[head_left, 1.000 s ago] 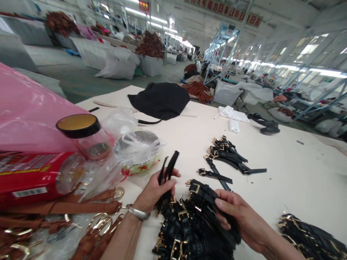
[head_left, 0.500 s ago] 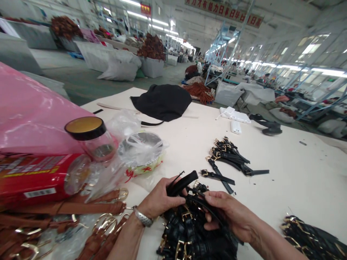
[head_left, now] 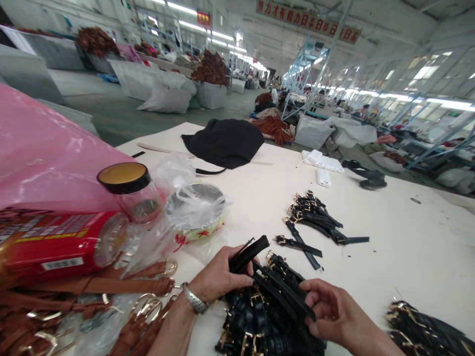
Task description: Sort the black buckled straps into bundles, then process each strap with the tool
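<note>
My left hand (head_left: 222, 274), with a metal watch on its wrist, is closed round a folded black strap (head_left: 249, 254) whose end points up and right. Below it lies a heap of black buckled straps (head_left: 260, 321) with gold buckles. At the heap's right side my right hand (head_left: 326, 306) has its fingers curled at the end of a black strap (head_left: 287, 291); its fingertips touch or nearly touch it, and a firm hold cannot be made out. Farther back on the table is a smaller pile of black buckled straps (head_left: 315, 217).
On the left are brown belts (head_left: 107, 284), a red plastic jar (head_left: 63, 247), a gold-lidded jar (head_left: 129, 190) and a bag-covered bowl (head_left: 198, 205). A black cloth (head_left: 226, 143) lies at the back. More black straps (head_left: 426, 326) lie at the lower right.
My right hand has moved right and slightly down along the straps, and its fingers have loosened. My left hand still holds the folded strap. The view has shifted slightly.
</note>
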The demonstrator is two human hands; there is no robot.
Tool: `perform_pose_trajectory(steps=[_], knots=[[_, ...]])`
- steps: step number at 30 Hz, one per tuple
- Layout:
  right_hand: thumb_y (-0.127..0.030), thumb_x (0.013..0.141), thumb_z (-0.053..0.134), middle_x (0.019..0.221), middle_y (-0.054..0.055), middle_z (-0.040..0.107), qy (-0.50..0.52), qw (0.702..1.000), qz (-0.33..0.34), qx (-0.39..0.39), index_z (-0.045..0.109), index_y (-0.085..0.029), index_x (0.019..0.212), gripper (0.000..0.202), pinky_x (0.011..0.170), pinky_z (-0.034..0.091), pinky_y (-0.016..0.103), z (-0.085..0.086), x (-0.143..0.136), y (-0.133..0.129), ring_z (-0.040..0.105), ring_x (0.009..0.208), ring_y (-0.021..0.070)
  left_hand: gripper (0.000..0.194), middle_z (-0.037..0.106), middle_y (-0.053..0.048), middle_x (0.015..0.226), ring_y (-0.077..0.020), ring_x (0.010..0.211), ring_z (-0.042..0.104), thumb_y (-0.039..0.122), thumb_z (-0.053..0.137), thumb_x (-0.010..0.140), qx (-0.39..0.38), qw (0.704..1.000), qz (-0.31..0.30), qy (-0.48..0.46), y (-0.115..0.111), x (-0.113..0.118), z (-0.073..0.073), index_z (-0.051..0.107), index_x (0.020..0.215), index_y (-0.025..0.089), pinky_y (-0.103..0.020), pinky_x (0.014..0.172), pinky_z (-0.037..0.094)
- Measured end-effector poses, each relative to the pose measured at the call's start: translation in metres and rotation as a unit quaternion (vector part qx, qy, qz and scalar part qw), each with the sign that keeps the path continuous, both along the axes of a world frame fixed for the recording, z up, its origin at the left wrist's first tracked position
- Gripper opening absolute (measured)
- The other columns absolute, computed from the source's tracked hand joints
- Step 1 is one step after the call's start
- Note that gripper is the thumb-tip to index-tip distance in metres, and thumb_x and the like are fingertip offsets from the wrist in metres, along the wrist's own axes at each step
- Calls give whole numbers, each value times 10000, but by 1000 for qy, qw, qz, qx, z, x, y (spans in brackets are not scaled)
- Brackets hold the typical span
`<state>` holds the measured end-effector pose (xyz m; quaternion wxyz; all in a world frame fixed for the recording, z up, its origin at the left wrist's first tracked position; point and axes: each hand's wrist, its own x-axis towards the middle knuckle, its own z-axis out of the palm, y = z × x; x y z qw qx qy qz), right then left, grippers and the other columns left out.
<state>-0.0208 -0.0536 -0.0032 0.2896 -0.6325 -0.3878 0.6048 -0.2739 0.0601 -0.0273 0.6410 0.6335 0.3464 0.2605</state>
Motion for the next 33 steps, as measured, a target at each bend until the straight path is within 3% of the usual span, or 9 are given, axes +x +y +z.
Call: perform_pose_trajectory(steps=[3, 6, 10, 16, 23, 28, 33], knots=[[-162, 474, 711, 840, -5, 558, -50, 998, 16, 28, 577, -212, 1002, 547, 550, 421, 212, -15, -2, -10, 538, 663, 117, 114, 648, -5, 846, -110, 659, 514, 144, 666, 596, 1, 1000, -1, 20, -1, 2, 5, 618, 697, 129, -214, 616, 380], [-153, 523, 677, 795, -4, 584, -81, 995, 35, 51, 578, -195, 942, 433, 588, 417, 221, -23, -5, -15, 541, 700, 135, 125, 637, 3, 815, -111, 657, 509, 151, 657, 602, 9, 999, -5, 34, -2, 1, 8, 614, 718, 133, -214, 612, 376], [-178, 612, 628, 749, -9, 615, -80, 993, 49, 70, 570, -189, 908, 302, 615, 408, 231, -22, -8, -15, 555, 696, 142, 96, 609, 19, 753, -111, 657, 506, 150, 646, 608, 29, 998, -19, 43, -3, 1, 15, 592, 686, 136, -211, 597, 369], [-139, 586, 600, 822, -4, 625, -108, 988, 59, 90, 550, -201, 988, 410, 691, 442, 249, -15, -19, -14, 589, 787, 177, 95, 529, 59, 663, -93, 623, 481, 116, 625, 616, 57, 995, -48, 73, -9, 6, 28, 580, 695, 143, -196, 564, 345], [-226, 618, 609, 816, 9, 649, -214, 965, 51, 143, 555, -224, 1072, 457, 713, 473, 265, -20, -22, -26, 610, 789, 197, 104, 501, 61, 695, -87, 646, 487, 71, 578, 607, 80, 991, -61, 83, -14, 7, 36, 552, 669, 150, -186, 566, 349], [-293, 676, 630, 952, 51, 672, -258, 939, 30, 226, 559, -242, 1129, 462, 793, 494, 290, -29, -18, -34, 625, 876, 221, 246, 583, 28, 844, -107, 727, 525, 39, 511, 599, 118, 981, -123, 95, -29, 23, 45, 593, 787, 174, -197, 613, 371], [-287, 683, 597, 922, 33, 693, -247, 940, 115, 203, 604, -251, 1068, 387, 740, 507, 283, -18, -21, -29, 642, 809, 213, 208, 664, -3, 872, -156, 789, 591, 48, 497, 624, 193, 947, -197, 167, -47, 37, 48, 606, 723, 195, -246, 704, 406]])
